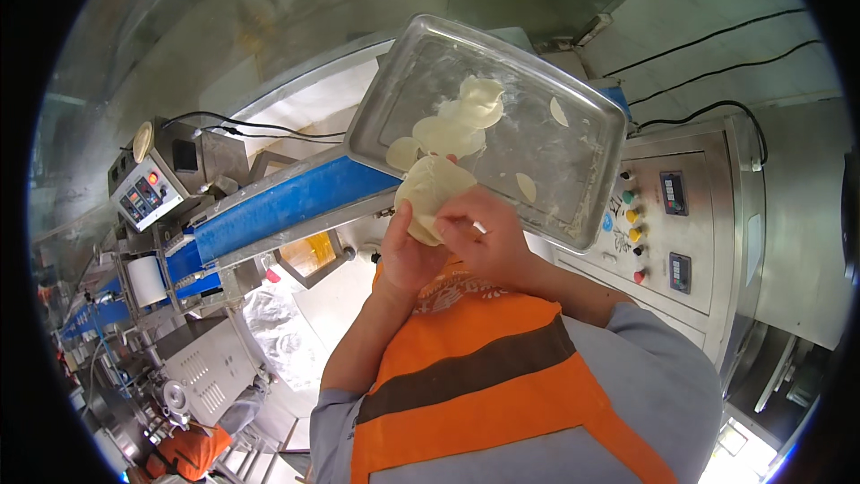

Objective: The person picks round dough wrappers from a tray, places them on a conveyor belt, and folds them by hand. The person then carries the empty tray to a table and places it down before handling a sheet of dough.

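"What's at the far left?"

"A metal control box (148, 188) with a lit red button, then a blue conveyor belt (287, 204) running in toward the middle."

"And the left hand (412, 255)?"

"It's closed around a thin, pale round sheet (432, 186), held up in front of the chest at the near edge of the tray. The thumb (404, 217) lies on the near face, and fingertips peek out over the top edge from behind."

"The right hand (486, 231)?"

"Just beside it, with its fingers (455, 215) curled inward, nearly together, over the sheet's lower right part. They cover the contact, so I can't tell whether they pinch the edge or merely rest there."

"What's past the hands?"

"The metal tray (537, 148), tilted in view. More pale rounds (448, 136) overlap on its left side, and two thin pale slivers (558, 112) lie apart farther right."

"And at the right?"

"A steel cabinet (663, 251) with a column of coloured knobs and two small dark panels."
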### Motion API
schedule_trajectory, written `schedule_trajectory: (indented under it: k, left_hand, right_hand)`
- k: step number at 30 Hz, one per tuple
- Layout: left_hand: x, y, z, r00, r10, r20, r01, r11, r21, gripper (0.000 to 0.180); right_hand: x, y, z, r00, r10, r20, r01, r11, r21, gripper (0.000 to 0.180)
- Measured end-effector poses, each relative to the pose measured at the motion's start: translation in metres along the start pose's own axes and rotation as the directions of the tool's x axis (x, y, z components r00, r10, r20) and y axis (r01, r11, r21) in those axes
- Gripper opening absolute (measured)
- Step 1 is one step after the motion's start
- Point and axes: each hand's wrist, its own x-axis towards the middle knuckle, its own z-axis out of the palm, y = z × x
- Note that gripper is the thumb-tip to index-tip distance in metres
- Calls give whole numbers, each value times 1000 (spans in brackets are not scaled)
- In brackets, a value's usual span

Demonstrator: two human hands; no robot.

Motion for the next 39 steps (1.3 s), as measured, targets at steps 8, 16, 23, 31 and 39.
schedule_trajectory:
  k: [8, 16, 23, 31, 39]
  left_hand:
    - [-12, 15, -4, 999, -14, -31, 12, 998, -59, 69]
    - [-50, 45, -25, 993, 46, -112, -36, 995, 93, 63]
    - [-100, 98, -58, 951, 174, -257, -144, 980, 134, 57]
    - [-169, 159, -94, 914, 287, -288, -296, 955, 12, 72]
    - [-249, 191, -115, 811, 506, -294, -547, 834, -73, 71]
  right_hand:
    - [9, 7, 9, 801, 599, 2, -330, 438, 837, 15]
    - [7, -19, 58, 912, 401, 89, -385, 758, 527, 35]
    - [12, -58, 127, 936, 161, 314, -202, 974, 103, 26]
    - [17, -88, 215, 878, 170, 447, -283, 938, 200, 19]
    - [24, -88, 306, 737, 399, 546, -661, 254, 706, 21]
